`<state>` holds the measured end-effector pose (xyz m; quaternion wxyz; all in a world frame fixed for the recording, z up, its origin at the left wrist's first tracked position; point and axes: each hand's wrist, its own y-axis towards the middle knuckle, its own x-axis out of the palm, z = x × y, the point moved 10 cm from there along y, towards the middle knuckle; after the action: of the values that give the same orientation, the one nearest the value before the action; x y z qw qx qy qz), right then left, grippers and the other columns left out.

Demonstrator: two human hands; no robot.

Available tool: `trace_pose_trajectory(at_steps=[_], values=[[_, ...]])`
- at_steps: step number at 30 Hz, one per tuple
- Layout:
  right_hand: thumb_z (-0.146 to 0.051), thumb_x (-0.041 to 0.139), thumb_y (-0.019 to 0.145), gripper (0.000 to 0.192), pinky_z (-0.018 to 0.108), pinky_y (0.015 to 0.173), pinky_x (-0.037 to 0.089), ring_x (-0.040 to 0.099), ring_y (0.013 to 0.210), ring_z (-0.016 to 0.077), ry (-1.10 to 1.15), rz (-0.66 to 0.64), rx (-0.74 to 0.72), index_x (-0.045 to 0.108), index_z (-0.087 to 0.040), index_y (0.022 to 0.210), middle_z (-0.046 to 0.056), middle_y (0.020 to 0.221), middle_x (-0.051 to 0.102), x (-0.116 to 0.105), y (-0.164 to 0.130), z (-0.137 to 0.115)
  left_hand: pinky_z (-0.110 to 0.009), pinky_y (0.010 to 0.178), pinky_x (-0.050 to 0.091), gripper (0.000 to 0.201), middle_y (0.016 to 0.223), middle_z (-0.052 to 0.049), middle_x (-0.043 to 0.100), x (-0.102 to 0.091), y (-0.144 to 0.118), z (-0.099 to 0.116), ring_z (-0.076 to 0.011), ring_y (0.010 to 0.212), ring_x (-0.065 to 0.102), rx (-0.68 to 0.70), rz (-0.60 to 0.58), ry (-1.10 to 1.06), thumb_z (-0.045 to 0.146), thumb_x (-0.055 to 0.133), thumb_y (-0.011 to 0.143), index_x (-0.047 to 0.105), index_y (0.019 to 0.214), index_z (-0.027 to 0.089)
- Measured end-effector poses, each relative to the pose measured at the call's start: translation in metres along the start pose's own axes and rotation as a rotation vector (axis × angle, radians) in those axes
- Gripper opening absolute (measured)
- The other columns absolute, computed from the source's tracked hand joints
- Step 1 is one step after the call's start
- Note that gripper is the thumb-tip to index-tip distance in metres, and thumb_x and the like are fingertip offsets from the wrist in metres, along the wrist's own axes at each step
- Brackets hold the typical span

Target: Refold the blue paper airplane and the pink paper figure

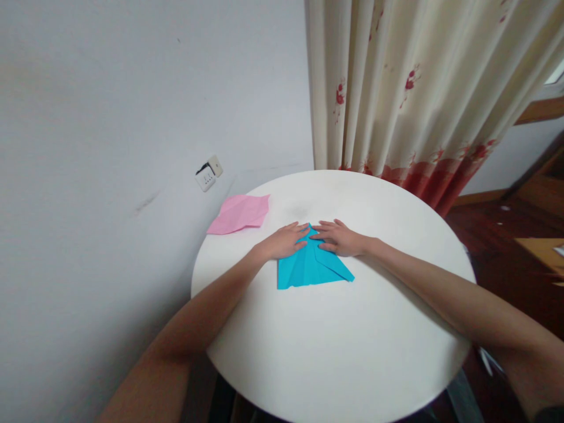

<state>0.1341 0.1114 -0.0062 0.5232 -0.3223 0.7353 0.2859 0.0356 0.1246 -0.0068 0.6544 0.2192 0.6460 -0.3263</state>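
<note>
Forearms come in low from both sides of the round white table (352, 352). Blue paper (308, 264) sits mid-table, already folded to a point at the far end, several creases in, near edge still square. Left hand (284, 239) and right hand (341, 238) lie flat and open, palms down, fingertips pressing the point from either side, nothing gripped. Looks partway folded, not finished. Pink paper (240, 214) lies apart at the table's left rim, creased, untouched. Wall socket (209, 173) and curtain (418, 88) behind.
</note>
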Motion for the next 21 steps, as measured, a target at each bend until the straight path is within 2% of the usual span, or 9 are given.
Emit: trace_pose_trajectory(at_steps=[6, 11, 14, 21], values=[[-0.045, 0.044, 0.101, 0.049, 0.071, 0.111, 0.019, 0.025, 0.147, 0.0381, -0.002, -0.011, 0.012, 0.048, -0.028, 0.147, 0.011, 0.16, 0.032, 0.0, 0.0, 0.0, -0.037, 0.12, 0.017, 0.054, 0.161, -0.007, 0.029, -0.004, -0.017, 0.003, -0.026, 0.15, 0.023, 0.04, -0.125, -0.003, 0.045, 0.041, 0.102, 0.042, 0.15, 0.021], [-0.047, 0.043, 0.101, 0.049, 0.071, 0.111, 0.018, 0.025, 0.147, 0.038, 0.007, -0.006, 0.006, 0.049, -0.03, 0.146, 0.01, 0.16, 0.033, 0.001, 0.0, 0.001, -0.053, 0.118, 0.019, 0.049, 0.161, -0.003, 0.032, -0.007, -0.027, 0.005, -0.0326, 0.149, 0.023, 0.002, -0.172, -0.021, 0.051, 0.04, 0.1, 0.048, 0.145, 0.032], [-0.047, 0.043, 0.101, 0.049, 0.07, 0.112, 0.018, 0.025, 0.147, 0.0374, 0.012, -0.004, 0.008, 0.048, -0.031, 0.147, 0.01, 0.16, 0.033, 0.0, 0.0, 0.001, -0.06, 0.117, 0.011, 0.048, 0.16, -0.003, 0.033, -0.009, -0.028, 0.009, -0.0336, 0.15, 0.021, -0.015, -0.16, -0.008, 0.053, 0.038, 0.101, 0.049, 0.143, 0.033], [-0.047, 0.042, 0.101, 0.05, 0.071, 0.111, 0.018, 0.025, 0.147, 0.0377, 0.016, 0.003, 0.0, 0.046, -0.031, 0.148, 0.01, 0.16, 0.033, 0.001, 0.0, 0.002, -0.056, 0.118, 0.011, 0.051, 0.158, -0.013, 0.036, -0.006, -0.02, 0.021, -0.0304, 0.149, 0.025, 0.02, -0.049, 0.033, 0.049, 0.039, 0.102, 0.045, 0.146, 0.025]])
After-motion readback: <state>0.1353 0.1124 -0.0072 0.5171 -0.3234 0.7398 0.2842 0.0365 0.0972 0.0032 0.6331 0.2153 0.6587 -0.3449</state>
